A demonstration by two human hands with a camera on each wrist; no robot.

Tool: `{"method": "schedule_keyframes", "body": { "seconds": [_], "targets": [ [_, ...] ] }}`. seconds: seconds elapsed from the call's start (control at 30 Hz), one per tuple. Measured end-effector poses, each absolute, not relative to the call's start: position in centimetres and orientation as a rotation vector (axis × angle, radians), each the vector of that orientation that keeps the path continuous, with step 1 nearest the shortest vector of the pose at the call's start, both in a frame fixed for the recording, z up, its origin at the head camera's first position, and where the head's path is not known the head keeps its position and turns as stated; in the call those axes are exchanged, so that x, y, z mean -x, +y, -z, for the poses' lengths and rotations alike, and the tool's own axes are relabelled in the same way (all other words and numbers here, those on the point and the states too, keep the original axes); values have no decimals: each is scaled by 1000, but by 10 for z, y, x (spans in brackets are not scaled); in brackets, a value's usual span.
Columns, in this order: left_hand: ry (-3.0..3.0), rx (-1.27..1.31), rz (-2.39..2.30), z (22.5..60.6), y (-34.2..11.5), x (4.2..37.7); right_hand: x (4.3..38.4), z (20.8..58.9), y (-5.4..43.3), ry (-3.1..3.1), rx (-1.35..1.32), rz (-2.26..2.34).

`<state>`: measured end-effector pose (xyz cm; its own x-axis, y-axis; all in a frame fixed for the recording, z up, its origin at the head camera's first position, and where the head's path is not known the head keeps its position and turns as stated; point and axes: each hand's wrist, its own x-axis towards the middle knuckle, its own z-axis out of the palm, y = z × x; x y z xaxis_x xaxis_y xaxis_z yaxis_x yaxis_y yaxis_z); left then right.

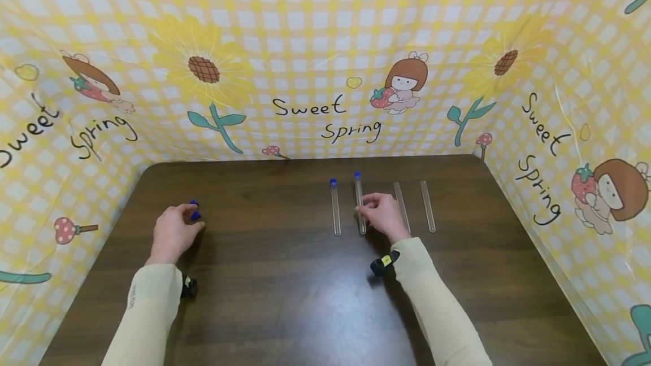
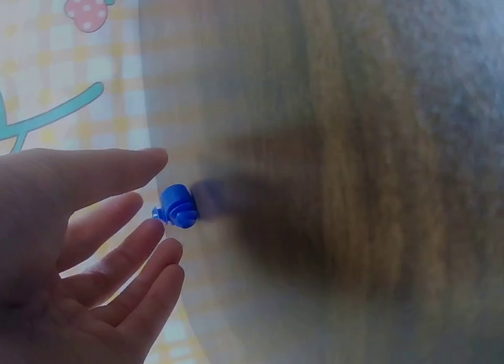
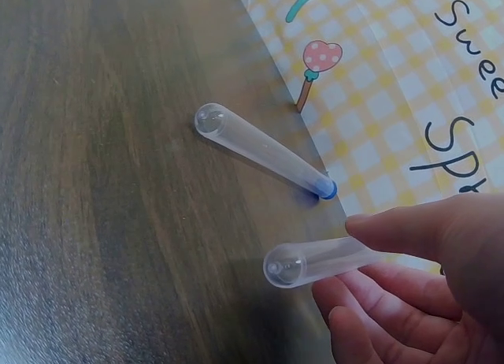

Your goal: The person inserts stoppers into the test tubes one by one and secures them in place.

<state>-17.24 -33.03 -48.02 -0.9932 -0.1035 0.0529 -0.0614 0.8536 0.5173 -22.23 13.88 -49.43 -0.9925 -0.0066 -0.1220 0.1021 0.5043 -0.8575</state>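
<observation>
My right hand [image 1: 383,214] grips a clear test tube [image 3: 319,258] with a blue cap [image 1: 357,174] at its far end, thumb on one side and fingers on the other. Just left of it lies another capped test tube [image 1: 335,210], its rounded end toward me. At the left of the table my left hand [image 1: 175,233] reaches over two small blue caps [image 2: 179,205]; its thumb and fingers are spread apart, with the caps just beyond the fingertips in the left wrist view.
To the right of my right hand lie two uncapped test tubes; one [image 1: 399,194] is partly covered by the hand, the other [image 1: 428,208] lies farther right. A yellow checked cloth [image 1: 305,61] rises behind and beside the dark wooden table [image 1: 274,275].
</observation>
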Motion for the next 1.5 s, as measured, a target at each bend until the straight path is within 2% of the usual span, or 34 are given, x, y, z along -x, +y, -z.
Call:
{"method": "schedule_keyframes", "body": {
  "seconds": [0.63, 1.5],
  "targets": [
    [-3029, -140, 757, 485, -331, 180, 228, 494, 127, 2720, -33, 1284],
    [-2991, -214, 786, 493, -326, 181, 231, 502, 123, 2739, -98, 1266]
  ]
}}
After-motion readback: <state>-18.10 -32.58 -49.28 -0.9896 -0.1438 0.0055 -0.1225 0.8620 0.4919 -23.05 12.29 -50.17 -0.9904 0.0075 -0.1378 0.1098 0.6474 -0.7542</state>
